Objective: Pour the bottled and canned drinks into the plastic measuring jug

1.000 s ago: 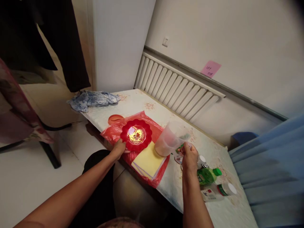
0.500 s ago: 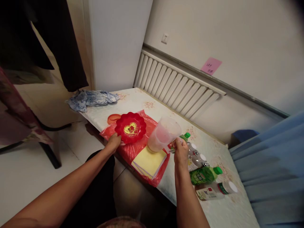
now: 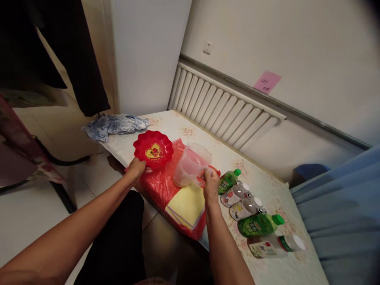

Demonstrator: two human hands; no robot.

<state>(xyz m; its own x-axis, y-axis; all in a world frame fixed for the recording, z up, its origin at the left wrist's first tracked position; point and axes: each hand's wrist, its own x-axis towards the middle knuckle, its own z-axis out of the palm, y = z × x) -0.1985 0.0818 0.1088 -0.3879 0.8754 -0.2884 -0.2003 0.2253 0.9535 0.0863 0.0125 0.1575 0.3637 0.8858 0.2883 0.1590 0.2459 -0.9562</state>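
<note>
My left hand (image 3: 137,168) grips the near rim of a red scalloped plate (image 3: 148,139) with a yellow heart print. A clear plastic pitcher (image 3: 186,168) has its handle in my closed right hand (image 3: 211,181). Beneath both lies a red plastic bag (image 3: 157,186) spread on the floral cloth. A folded yellow cloth (image 3: 188,204) rests on the bag, just in front of the pitcher. Whether the pitcher touches the bag or hangs slightly above it, I cannot tell.
Right of my right hand several bottles lie in a row, among them a green bottle (image 3: 257,225) and a white-capped bottle (image 3: 267,246). A crumpled blue-white cloth (image 3: 117,126) lies at the far left corner. Behind the floral-covered surface (image 3: 169,118) stands a radiator (image 3: 216,103); a blue curtain (image 3: 350,213) hangs at right.
The red plate has moved left and slightly away, now covering the orange ring beside it. The pitcher has shifted left with my right hand, exposing more of the bottles.
</note>
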